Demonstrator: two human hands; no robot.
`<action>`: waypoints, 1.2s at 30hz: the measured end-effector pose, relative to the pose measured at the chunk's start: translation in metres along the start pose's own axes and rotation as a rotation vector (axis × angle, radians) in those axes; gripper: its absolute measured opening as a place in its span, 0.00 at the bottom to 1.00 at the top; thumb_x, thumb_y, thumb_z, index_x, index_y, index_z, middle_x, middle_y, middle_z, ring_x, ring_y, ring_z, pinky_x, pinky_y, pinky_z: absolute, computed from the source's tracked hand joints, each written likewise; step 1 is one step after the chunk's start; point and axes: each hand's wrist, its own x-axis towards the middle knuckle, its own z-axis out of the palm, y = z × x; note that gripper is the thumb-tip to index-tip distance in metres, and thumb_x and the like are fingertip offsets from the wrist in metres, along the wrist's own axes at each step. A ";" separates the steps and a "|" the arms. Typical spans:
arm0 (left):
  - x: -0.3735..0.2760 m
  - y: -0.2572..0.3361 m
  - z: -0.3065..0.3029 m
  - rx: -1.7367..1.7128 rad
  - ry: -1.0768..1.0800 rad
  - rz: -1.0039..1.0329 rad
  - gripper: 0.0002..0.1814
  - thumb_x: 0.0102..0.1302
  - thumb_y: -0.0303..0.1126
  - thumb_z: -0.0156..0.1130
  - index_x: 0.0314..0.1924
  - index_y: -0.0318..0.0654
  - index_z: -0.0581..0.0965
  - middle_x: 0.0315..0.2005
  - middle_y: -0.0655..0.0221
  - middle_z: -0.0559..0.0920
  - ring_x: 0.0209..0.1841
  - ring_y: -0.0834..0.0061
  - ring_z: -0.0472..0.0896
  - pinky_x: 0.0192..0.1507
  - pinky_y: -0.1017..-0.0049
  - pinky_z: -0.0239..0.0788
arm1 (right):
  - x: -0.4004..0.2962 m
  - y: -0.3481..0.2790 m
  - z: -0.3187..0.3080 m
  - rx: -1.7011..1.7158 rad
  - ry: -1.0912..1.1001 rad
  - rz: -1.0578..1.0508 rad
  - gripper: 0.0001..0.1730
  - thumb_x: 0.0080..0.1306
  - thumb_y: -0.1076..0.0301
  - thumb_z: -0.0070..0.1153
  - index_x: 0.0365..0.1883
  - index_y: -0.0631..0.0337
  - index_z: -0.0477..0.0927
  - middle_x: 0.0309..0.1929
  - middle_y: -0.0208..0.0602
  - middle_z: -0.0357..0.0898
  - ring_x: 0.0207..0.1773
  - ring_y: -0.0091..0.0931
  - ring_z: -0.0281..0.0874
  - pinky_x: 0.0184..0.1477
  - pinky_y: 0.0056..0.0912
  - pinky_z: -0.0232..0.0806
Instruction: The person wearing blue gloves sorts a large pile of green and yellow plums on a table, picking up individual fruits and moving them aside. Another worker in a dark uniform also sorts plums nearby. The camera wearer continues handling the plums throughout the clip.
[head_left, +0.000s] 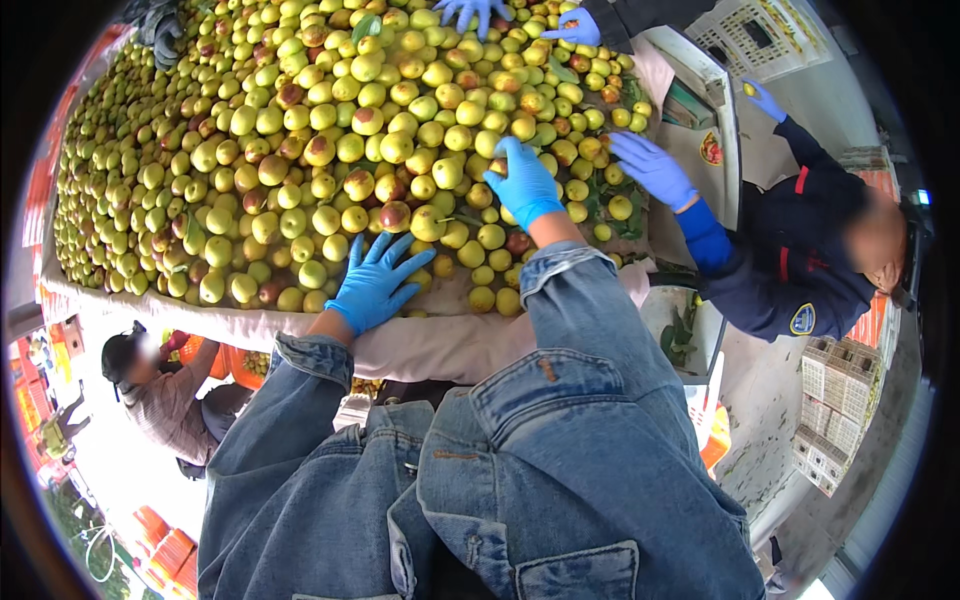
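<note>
A wide heap of green and reddish-brown jujube-like fruits (367, 150) covers a table whose near edge is draped with pale cloth (442, 349). My left hand (377, 283), in a blue glove, lies with fingers spread on the fruits at the near edge, holding nothing. My right hand (525, 180), also blue-gloved, is farther forward and to the right, over the heap. Its fingers are bent around a reddish-brown fruit (498, 166), partly hidden by them. Green leaves (619, 217) lie among the fruits to its right.
At the right, a co-worker (810, 240) reaches a purple-gloved hand (656, 171) to the fruits. Other gloved hands (469, 11) work at the far side. A white-walled bin (694, 322) with leaves adjoins the table. Stacked crates (836, 397) stand right; another person (169, 390) sits lower left.
</note>
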 end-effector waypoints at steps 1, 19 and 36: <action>-0.001 -0.001 0.001 -0.002 0.001 -0.007 0.28 0.69 0.49 0.49 0.69 0.66 0.61 0.67 0.66 0.61 0.70 0.57 0.54 0.67 0.39 0.34 | -0.002 0.003 -0.003 -0.041 -0.066 -0.023 0.18 0.60 0.60 0.61 0.46 0.50 0.71 0.46 0.46 0.72 0.46 0.44 0.75 0.46 0.46 0.70; -0.003 -0.001 0.003 0.069 -0.050 0.006 0.28 0.69 0.48 0.48 0.69 0.70 0.59 0.71 0.74 0.55 0.72 0.53 0.51 0.67 0.37 0.31 | -0.335 0.094 -0.136 -0.238 -0.372 0.123 0.17 0.65 0.58 0.54 0.47 0.58 0.79 0.41 0.44 0.81 0.46 0.41 0.80 0.44 0.38 0.71; -0.002 -0.002 0.003 -0.052 -0.015 -0.010 0.29 0.68 0.48 0.51 0.69 0.69 0.61 0.72 0.79 0.53 0.75 0.56 0.44 0.66 0.35 0.29 | -0.066 -0.060 0.008 0.858 -0.259 0.035 0.29 0.58 0.77 0.61 0.57 0.56 0.67 0.57 0.32 0.70 0.57 0.26 0.72 0.50 0.29 0.74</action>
